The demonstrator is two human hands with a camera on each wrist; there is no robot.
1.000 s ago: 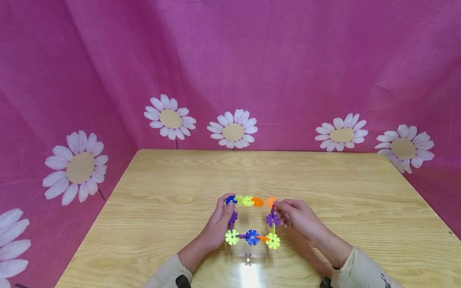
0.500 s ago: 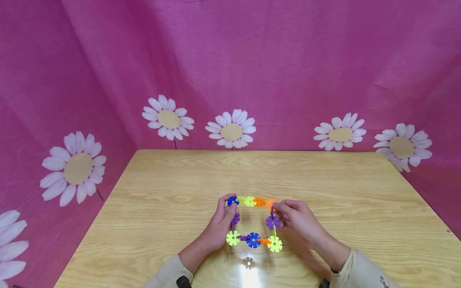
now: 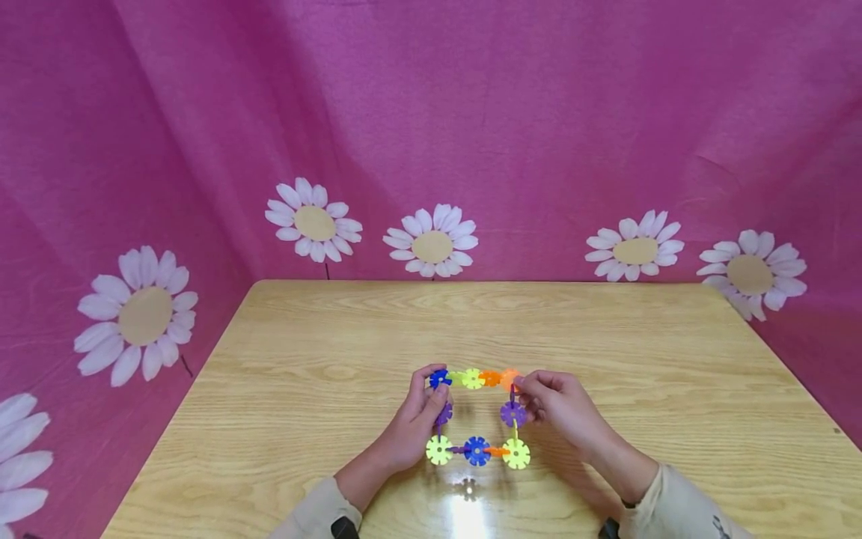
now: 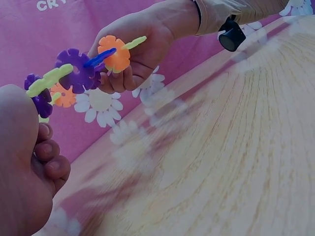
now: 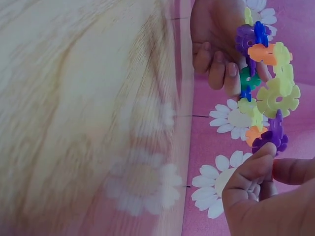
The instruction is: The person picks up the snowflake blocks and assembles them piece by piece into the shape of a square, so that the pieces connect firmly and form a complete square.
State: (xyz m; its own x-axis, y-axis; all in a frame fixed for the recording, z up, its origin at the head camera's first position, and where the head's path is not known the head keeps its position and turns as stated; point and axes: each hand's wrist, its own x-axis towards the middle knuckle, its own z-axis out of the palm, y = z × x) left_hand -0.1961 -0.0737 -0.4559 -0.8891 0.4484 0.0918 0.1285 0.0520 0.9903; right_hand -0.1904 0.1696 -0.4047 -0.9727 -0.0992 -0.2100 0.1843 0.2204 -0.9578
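Note:
A four-sided frame of interlocking flower-shaped plastic discs is held above the table by both hands in the head view. My left hand (image 3: 412, 421) grips its left side, thumb by the blue corner disc (image 3: 441, 379). My right hand (image 3: 564, 408) pinches the upper right corner at an orange disc (image 3: 509, 379), above a purple disc (image 3: 513, 414). Yellow-green discs mark the lower left (image 3: 439, 451) and lower right corners, with a blue disc (image 3: 477, 451) between them. In the right wrist view, yellow-green discs (image 5: 278, 98) join near the fingertips; the pinched piece is mostly hidden.
A wooden table (image 3: 303, 352) lies beneath the hands, its glossy top reflecting light near the front. Pink cloth (image 3: 512, 135) printed with white daisies hangs behind and on the left. A dark band with a black device (image 4: 231, 35) is at the right wrist.
The gap between the two orange discs on the top side has closed as the pieces came together. Hands and frame have shifted slightly right in view.

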